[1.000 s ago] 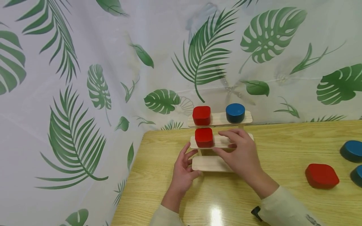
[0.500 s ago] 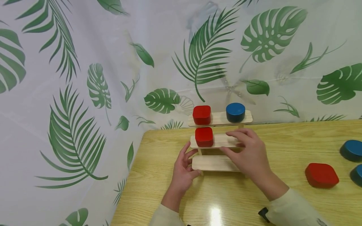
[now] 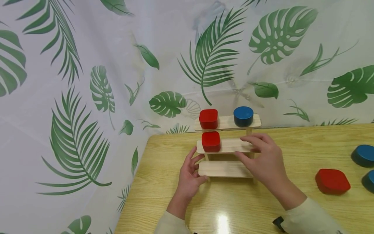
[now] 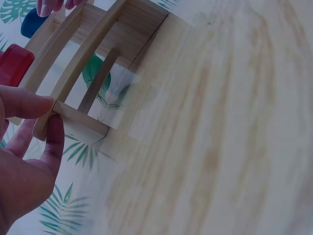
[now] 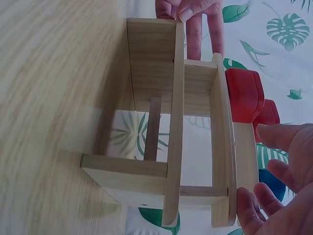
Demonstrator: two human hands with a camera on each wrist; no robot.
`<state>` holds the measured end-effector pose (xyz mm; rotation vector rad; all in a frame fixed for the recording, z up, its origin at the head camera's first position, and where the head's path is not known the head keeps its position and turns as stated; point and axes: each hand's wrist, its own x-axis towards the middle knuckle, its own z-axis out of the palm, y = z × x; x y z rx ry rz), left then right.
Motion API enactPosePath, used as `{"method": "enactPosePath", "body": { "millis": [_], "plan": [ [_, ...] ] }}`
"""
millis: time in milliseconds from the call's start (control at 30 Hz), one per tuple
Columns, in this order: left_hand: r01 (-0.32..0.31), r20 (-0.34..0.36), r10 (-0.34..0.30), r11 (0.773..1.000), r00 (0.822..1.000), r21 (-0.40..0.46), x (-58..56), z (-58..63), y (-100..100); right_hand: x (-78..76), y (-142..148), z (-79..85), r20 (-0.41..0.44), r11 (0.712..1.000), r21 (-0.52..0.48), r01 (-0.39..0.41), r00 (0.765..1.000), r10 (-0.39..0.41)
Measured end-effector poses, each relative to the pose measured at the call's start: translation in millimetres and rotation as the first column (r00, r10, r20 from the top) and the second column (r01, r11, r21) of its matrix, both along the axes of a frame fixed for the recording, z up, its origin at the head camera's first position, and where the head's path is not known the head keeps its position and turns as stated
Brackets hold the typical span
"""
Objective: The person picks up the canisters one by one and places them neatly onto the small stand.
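Pinches wooden rack (image 3: pixel 225 169) by left end in left hand (image 3: pixel 189 180), holds right hand (image 3: pixel 267 162) half-spread and empty at opposite end, with long axis crosswise between and lower red block (image 3: pixel 211 142) left of right hand, nearer left.

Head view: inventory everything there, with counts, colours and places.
Table: one, yellow, across lower view
Wooden rack: one, pale, on the table
Upper red block: one, red, rack's top left
Lower red block: one, red, rack's middle left
Blue disc: one, blue, rack's top right
Loose red block: one, red, table, right side
Loose blue discs: two, blue, right edge, partly cut off
Backdrop: one, white with green leaves, behind table
Black item: one, black, at right cuff
Sleeves: two, beige, lower edge
Left hand: one, gripping rack's left end
Right hand: one, at rack's right side, holding nothing
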<state>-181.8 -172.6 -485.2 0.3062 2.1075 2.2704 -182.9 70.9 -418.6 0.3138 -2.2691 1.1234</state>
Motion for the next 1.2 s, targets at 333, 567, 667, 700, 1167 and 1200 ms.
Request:
{"method": "enactPosePath", "body": {
  "millis": [333,567,667,700,1167,1200],
  "plan": [
    [-0.008,0.005,0.008,1.0,1.0,-0.003,0.2,0.7,0.6,1.8,10.8,-1.4,-0.033,1.0,-0.01,0.019,0.999,-0.019],
    [-0.014,0.007,0.014,1.0,1.0,-0.019,0.9,1.9,1.5,3.4,17.5,-2.0,-0.043,0.999,-0.027,0.026,0.999,-0.027],
    [-0.017,0.011,0.018,1.0,1.0,-0.022,0.6,1.6,1.4,3.8,20.1,-2.2,-0.042,0.999,-0.028,0.03,0.999,-0.031],
    [-0.018,0.013,0.018,1.0,1.0,-0.024,0.8,1.7,1.5,4.0,21.0,-2.3,-0.042,0.999,-0.028,0.03,0.999,-0.032],
    [-0.017,0.017,0.018,0.999,1.0,-0.033,1.4,1.8,1.2,8.0,34.3,-5.0,-0.017,0.998,-0.014,0.065,0.998,-0.066],
    [-0.016,0.017,0.017,0.999,1.0,-0.035,1.5,1.7,1.2,8.1,35.2,-5.2,-0.017,0.998,-0.011,0.067,0.998,-0.068]
  ]
}}
